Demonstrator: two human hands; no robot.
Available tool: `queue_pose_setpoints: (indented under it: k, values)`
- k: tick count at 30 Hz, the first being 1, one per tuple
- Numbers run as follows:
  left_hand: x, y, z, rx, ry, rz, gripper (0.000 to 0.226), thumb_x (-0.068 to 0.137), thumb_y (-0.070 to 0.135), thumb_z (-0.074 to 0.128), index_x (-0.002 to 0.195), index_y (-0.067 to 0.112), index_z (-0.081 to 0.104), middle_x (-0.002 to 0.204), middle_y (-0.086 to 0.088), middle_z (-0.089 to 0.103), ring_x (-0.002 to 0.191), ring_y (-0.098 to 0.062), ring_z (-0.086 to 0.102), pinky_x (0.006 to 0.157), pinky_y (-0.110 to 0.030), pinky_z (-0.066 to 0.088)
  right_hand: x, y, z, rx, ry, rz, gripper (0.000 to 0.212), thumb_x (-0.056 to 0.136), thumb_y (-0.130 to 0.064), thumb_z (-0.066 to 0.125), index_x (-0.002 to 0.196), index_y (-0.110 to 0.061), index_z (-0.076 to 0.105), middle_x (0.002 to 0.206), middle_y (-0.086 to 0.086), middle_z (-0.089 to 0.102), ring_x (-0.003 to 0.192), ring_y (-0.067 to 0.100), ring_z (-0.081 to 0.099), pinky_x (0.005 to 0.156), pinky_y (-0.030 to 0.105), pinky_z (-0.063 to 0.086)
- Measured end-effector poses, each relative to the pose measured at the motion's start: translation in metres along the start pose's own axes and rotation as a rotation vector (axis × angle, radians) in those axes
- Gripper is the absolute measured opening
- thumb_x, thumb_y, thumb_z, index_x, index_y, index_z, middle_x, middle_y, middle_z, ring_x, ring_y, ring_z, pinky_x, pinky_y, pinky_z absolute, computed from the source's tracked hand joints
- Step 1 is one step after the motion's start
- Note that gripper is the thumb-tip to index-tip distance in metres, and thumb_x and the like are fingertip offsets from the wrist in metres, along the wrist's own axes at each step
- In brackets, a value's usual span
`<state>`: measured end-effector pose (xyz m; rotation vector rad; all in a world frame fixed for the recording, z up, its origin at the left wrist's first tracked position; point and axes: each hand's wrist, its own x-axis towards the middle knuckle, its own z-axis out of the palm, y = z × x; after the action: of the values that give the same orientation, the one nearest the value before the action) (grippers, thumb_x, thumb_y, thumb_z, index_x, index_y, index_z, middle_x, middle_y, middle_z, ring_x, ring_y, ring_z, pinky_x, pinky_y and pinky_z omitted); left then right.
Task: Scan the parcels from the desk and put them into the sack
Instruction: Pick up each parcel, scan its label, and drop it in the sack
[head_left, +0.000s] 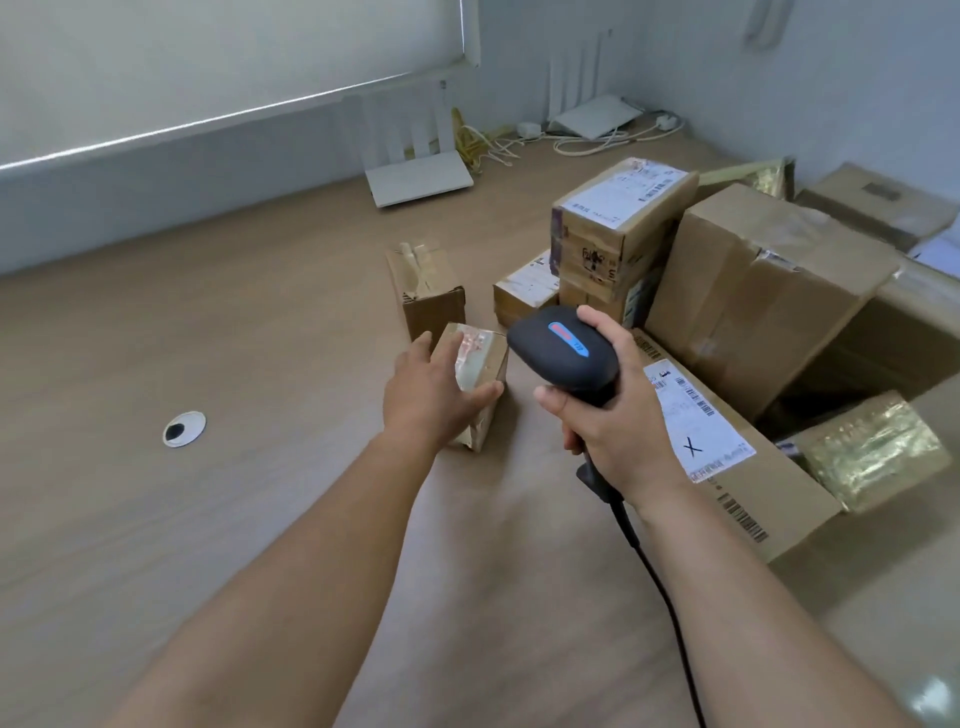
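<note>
My left hand (434, 387) lies over a small taped cardboard parcel (485, 364) standing on the wooden desk (208, 519), thumb and fingers wrapped around its top. My right hand (618, 415) grips a black corded barcode scanner (563, 351), whose head points toward that parcel. Behind it stands another small brown parcel (428, 291). To the right sit a tall labelled box (618, 228), a low small box (524, 291), a large brown box (763, 291), a long flat box with a white label (727, 457) and a gold-wrapped parcel (872, 449). No sack is in view.
Two white routers (418, 179) (592, 119) with cables stand at the desk's back by the wall. A round cable hole (183, 428) sits in the desk at the left. More boxes (878, 205) lie at the far right. The scanner cord (670, 613) trails toward me.
</note>
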<state>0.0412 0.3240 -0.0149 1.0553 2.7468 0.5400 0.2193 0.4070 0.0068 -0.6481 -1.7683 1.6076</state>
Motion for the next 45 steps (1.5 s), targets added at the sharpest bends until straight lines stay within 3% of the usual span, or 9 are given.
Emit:
queue_pose_setpoints:
  k: [9, 16, 18, 23, 26, 31, 34, 38, 45]
  values:
    - [0.007, -0.010, 0.012, 0.179, -0.125, -0.091, 0.079, 0.072, 0.069, 0.060, 0.138, 0.033, 0.036, 0.131, -0.010, 0.044, 0.121, -0.029, 0.038, 0.091, -0.040, 0.041, 0.003, 0.003, 0.007, -0.024, -0.039, 0.046, 0.072, 0.077, -0.014, 0.077, 0.129, -0.054, 0.048, 0.108, -0.022, 0.060, 0.055, 0.014, 0.054, 0.047, 0.026, 0.048]
    - [-0.021, -0.018, -0.006, -0.166, -0.165, -0.296, 0.087, 0.058, 0.045, 0.067, 0.138, 0.034, 0.035, 0.113, -0.010, 0.042, 0.107, -0.030, 0.050, 0.080, -0.040, 0.055, -0.012, -0.011, -0.001, 0.008, -0.055, 0.017, 0.070, 0.075, -0.020, 0.076, 0.130, -0.052, 0.047, 0.119, -0.011, 0.057, 0.060, 0.009, 0.057, 0.050, 0.028, 0.050]
    - [-0.036, -0.022, -0.012, -0.462, -0.126, -0.330, 0.091, 0.052, 0.036, 0.067, 0.138, 0.033, 0.036, 0.116, -0.011, 0.046, 0.101, -0.029, 0.055, 0.069, -0.036, 0.059, -0.018, -0.016, -0.005, 0.019, -0.064, 0.007, 0.070, 0.074, -0.020, 0.076, 0.129, -0.054, 0.048, 0.119, -0.012, 0.058, 0.058, 0.009, 0.057, 0.049, 0.028, 0.050]
    - [-0.081, -0.033, -0.029, -0.979, 0.012, -0.377, 0.093, 0.060, 0.012, 0.071, 0.143, 0.031, 0.032, 0.119, -0.013, 0.060, 0.104, -0.028, 0.062, 0.087, -0.041, 0.055, -0.036, -0.028, -0.008, 0.022, -0.134, -0.041, 0.070, 0.076, -0.016, 0.076, 0.127, -0.055, 0.048, 0.120, -0.004, 0.058, 0.051, 0.017, 0.054, 0.047, 0.028, 0.048]
    - [-0.119, -0.038, -0.042, -1.027, 0.120, -0.373, 0.092, 0.070, -0.001, 0.071, 0.144, 0.033, 0.029, 0.115, -0.010, 0.063, 0.100, -0.022, 0.063, 0.067, -0.024, 0.053, -0.055, -0.037, -0.009, 0.015, -0.211, -0.075, 0.072, 0.080, -0.010, 0.077, 0.126, -0.057, 0.047, 0.123, 0.007, 0.057, 0.051, 0.021, 0.054, 0.049, 0.031, 0.048]
    - [-0.195, -0.034, -0.059, -1.092, 0.247, -0.394, 0.091, 0.056, 0.014, 0.066, 0.131, 0.048, 0.029, 0.107, -0.003, 0.069, 0.103, -0.021, 0.064, 0.086, -0.032, 0.049, -0.106, -0.051, -0.010, 0.117, -0.312, -0.098, 0.072, 0.082, 0.003, 0.075, 0.124, -0.051, 0.050, 0.109, 0.012, 0.059, 0.046, 0.016, 0.053, 0.044, 0.024, 0.046]
    - [-0.239, -0.031, -0.065, -1.094, 0.313, -0.386, 0.089, 0.055, 0.013, 0.067, 0.125, 0.053, 0.030, 0.106, 0.001, 0.070, 0.103, -0.017, 0.064, 0.077, -0.025, 0.047, -0.138, -0.054, -0.008, 0.218, -0.420, -0.059, 0.070, 0.083, 0.006, 0.073, 0.125, -0.046, 0.052, 0.103, 0.011, 0.063, 0.044, 0.023, 0.050, 0.042, 0.029, 0.044]
    - [-0.293, -0.035, -0.072, -1.063, 0.420, -0.400, 0.105, 0.056, 0.014, 0.068, 0.146, 0.041, 0.021, 0.112, 0.001, 0.066, 0.105, -0.014, 0.062, 0.072, -0.018, 0.045, -0.177, -0.062, 0.000, 0.329, -0.550, -0.025, 0.065, 0.078, -0.006, 0.075, 0.120, -0.051, 0.055, 0.090, 0.006, 0.067, 0.044, 0.024, 0.049, 0.042, 0.031, 0.043]
    - [-0.383, -0.056, -0.075, -1.002, 0.582, -0.504, 0.104, 0.061, 0.011, 0.071, 0.146, 0.042, 0.019, 0.111, 0.002, 0.065, 0.104, -0.014, 0.062, 0.071, -0.016, 0.044, -0.237, -0.079, 0.023, 0.387, -0.758, 0.024, 0.066, 0.079, -0.002, 0.074, 0.117, -0.052, 0.056, 0.101, 0.006, 0.067, 0.045, 0.025, 0.048, 0.043, 0.031, 0.044]
